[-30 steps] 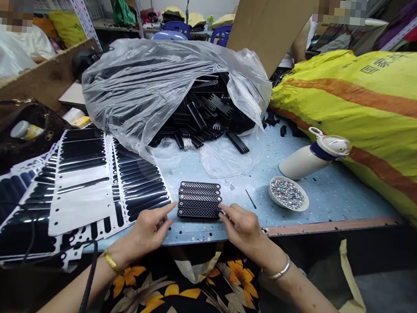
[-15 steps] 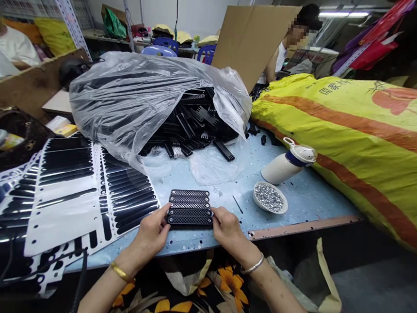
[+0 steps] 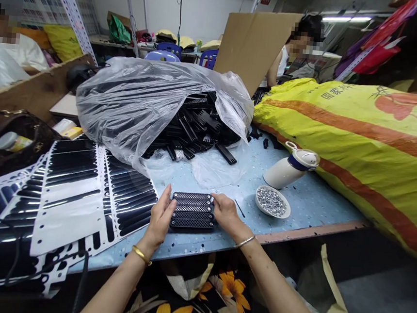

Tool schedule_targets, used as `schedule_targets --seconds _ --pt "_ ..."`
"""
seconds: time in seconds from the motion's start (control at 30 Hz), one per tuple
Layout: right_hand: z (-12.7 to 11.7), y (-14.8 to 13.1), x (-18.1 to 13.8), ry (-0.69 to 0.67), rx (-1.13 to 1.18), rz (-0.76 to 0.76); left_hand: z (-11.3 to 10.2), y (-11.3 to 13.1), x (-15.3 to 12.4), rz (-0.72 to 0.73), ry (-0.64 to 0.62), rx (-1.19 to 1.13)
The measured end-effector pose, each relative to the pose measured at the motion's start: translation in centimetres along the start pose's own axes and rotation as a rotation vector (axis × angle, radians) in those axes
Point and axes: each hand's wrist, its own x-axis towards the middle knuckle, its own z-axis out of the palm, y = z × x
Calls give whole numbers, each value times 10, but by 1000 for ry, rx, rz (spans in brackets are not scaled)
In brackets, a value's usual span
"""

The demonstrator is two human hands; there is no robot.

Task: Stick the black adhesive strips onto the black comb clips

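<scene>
At a blue speckled table (image 3: 251, 172), we flank a row of black textured strips (image 3: 192, 212) lying near the front edge. Our left hand (image 3: 160, 215), thumb and straight fingers parted, stands at the row's left end; our right hand (image 3: 228, 215) bends its fingertips to the upper right corner, whether gripping we cannot tell. Beyond sits a white bowl (image 3: 288, 212) of small metal pieces (image 3: 271, 202).
</scene>
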Motion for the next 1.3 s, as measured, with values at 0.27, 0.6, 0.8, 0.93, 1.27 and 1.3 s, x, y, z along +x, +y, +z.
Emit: schedule_targets --seconds 0.27,0.6,0.8,0.93,1.27,1.3 --pt "-1 -10 -3 -1 -40 4 3 -15 3 12 -6 50" --pt "-36 -17 -13 258 159 -81 -15 9 -25 258 -7 414" --pt "-43 -93 -38 195 363 -447 -70 15 -84 578 71 875" --pt "-14 -140 -49 46 529 -598 -136 15 -84 619 289 1118" --pt "23 -202 -48 -130 568 -672 -260 42 -14 58 390 1364" --pt "21 -206 -43 -122 577 -665 -258 40 -15 53 388 1320"
